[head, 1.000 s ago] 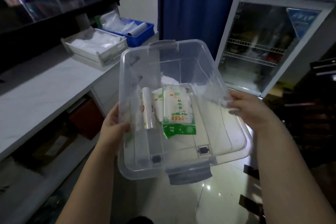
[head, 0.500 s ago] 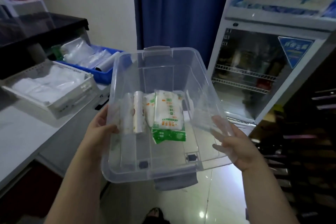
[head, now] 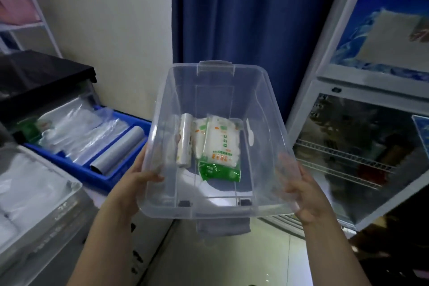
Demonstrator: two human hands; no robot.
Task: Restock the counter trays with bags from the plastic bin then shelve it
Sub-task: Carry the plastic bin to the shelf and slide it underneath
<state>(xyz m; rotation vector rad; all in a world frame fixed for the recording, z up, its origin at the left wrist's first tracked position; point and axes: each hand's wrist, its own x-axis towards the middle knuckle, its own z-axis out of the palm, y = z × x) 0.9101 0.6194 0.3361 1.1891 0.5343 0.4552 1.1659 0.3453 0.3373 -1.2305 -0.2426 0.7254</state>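
I hold a clear plastic bin point(head: 264, 104) in the air in front of me. My left hand point(head: 137, 176) grips its left wall and my right hand point(head: 301, 190) grips its right wall. On the bin's floor lie a white and green pack of bags point(head: 219, 151) and a small roll of clear bags point(head: 185, 139). To the left, on the counter, a blue tray point(head: 92, 174) holds clear bags and rolls. Nearer me, a white tray point(head: 58, 206) holds white bags.
A glass-door fridge point(head: 362, 146) stands at the right, close to the bin. A dark blue curtain point(head: 243, 18) hangs behind. A black raised shelf point(head: 44, 76) sits above the counter at the left. Shiny floor shows below the bin.
I have moved closer to the blue tray and the curtain, carrying the bin along. The trays have slid toward me and to the left of the view. Both hands keep their grip.
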